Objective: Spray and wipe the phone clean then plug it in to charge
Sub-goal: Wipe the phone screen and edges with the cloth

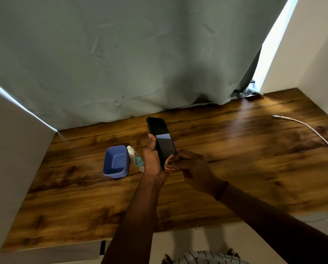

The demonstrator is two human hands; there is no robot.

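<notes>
A black phone (161, 139) with a dark screen stands tilted above the wooden desk (235, 159), its lower half gripped in my left hand (154, 161). My right hand (192, 168) is at the phone's bottom right corner, fingers curled against it; whether it holds a cloth is hidden. A small clear spray bottle (135, 158) with a white top and blue liquid lies on the desk just left of my left hand. A white charging cable (311, 130) curves along the desk's right side, its plug end (276, 117) pointing left.
An open blue plastic tub (115, 161) sits left of the bottle. A grey-green curtain (121, 63) hangs behind the desk. White walls close in both sides. The desk's front edge is near my body.
</notes>
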